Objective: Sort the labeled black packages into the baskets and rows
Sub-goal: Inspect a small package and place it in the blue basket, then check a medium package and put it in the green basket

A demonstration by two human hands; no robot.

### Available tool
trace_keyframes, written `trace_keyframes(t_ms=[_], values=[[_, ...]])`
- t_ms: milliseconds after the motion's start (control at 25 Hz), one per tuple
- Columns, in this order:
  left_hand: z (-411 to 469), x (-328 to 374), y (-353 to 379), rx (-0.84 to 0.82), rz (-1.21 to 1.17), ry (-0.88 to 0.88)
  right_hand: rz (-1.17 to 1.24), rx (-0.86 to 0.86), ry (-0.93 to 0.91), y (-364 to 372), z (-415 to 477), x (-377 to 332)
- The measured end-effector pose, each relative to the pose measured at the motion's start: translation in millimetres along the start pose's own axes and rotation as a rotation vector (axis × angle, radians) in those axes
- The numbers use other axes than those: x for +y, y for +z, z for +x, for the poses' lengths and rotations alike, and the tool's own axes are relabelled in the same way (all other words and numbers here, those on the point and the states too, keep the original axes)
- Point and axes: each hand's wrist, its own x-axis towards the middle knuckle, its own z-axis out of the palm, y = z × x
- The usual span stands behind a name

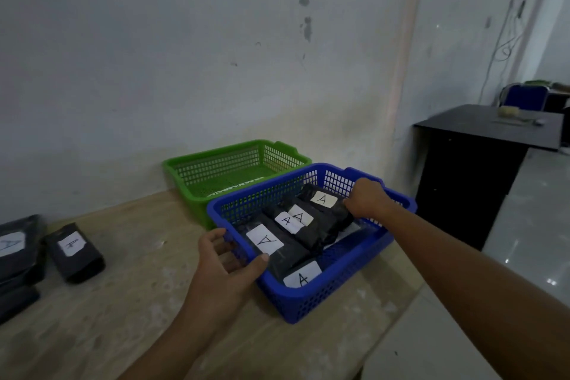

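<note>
Left hand (225,259): forearm angled up from bottom, thumb hooked over near-left rim of blue basket (324,296), fingers curled on outer wall, gripping it. Right hand (367,197): arm stretched across basket's right side, knuckles up, fingers curled at end of far package (320,199), apparently pinching it; fingertips hidden. Five black "A" packages lie in blue basket on table (123,302). Green basket (216,163) touches it behind. Loose package (74,253) lies well left.
</note>
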Motion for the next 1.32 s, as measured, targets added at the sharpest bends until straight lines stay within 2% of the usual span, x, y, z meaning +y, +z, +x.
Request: trace_keyframes(t_ms=[240,400,560,760,1000,1160,1320], values=[[-1.6,-2.4,-0.3,-0.004,0.012,-0.005,-0.062,-0.105,-0.005,5.3,5.7,2.0],[-4.3,-1.8,-5.0,-0.026,0.046,0.007,-0.100,-0.083,-0.035,-5.5,-6.4,-9.4],[-6.6,1.3,-30.1,0.013,0.096,0.025,-0.077,0.024,-0.204,-25.0,-32.9,-55.2],[-12.0,6.5,-96.4,0.121,0.209,0.023,0.130,0.024,-0.451,-29.2,-77.7,-148.6],[-33.1,6.5,-207.4,0.301,0.472,-0.015,0.302,-0.136,-0.639,2.5,-144.3,-265.9],[-52.6,-12.1,-273.2,0.458,0.565,0.040,0.372,-0.262,-0.732,54.5,-176.8,-330.1],[-63.6,-40.7,-316.6,0.648,0.628,0.054,0.366,-0.440,-0.726,113.7,-200.3,-383.8]])
